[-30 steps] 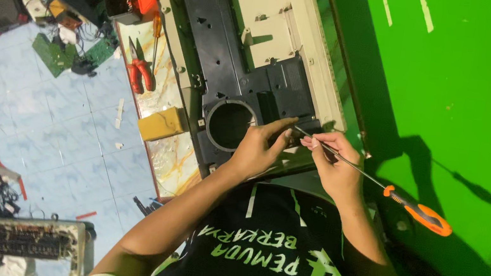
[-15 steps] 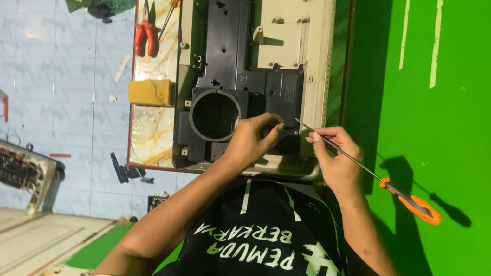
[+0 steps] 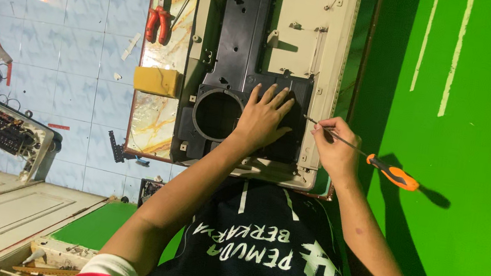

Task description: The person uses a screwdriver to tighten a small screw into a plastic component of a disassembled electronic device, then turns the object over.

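Nearest us: right hand pinches screwdriver shaft between fingertips; orange handle trails behind hand over green wall, tip meets cream casing edge. Beyond: left hand lies flat, fingers spread, grasping nothing, on black panel just beside round opening. Farther out we note yellow block, then red pliers on worktop.

No packages, labels, signs, screens.
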